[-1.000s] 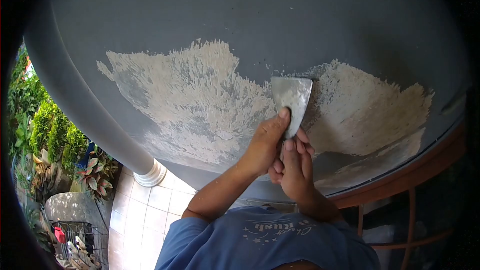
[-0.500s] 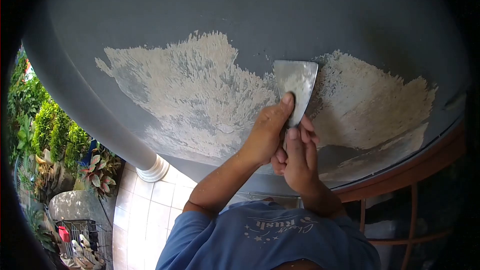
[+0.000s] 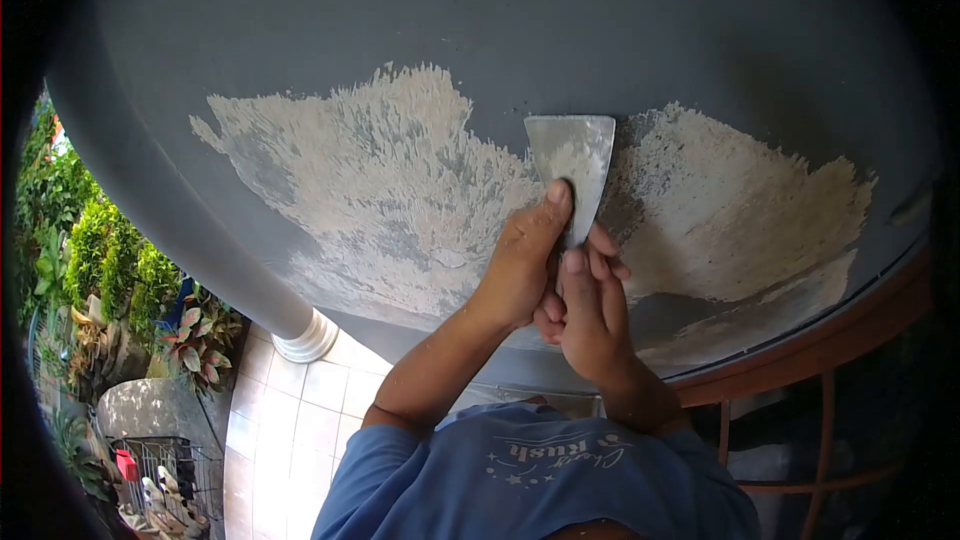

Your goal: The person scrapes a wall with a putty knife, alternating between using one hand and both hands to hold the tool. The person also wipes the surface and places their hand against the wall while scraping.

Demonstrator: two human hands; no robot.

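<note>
Right now both hands are closed on the scraper [image 3: 570, 165]: my left hand [image 3: 520, 275] wraps the handle with its thumb pressed up along the blade, and my right hand [image 3: 590, 325] clasps just below it, fingers curled round the same handle. The blade's wide edge lies flat against the grey ceiling [image 3: 560, 30], in the narrow painted strip between the two bare plaster patches [image 3: 380, 190].

To do this stroke well, I judge the blade should stay at a low angle to the ceiling, with the thumb supplying the pressure and the lower hand steering. Too steep, and the corner may gouge the plaster rather than lift paint. Pushing from the stripped edge beside the blade toward intact paint should peel it more cleanly. The column [image 3: 200, 230] stands well left of the scraper.
</note>
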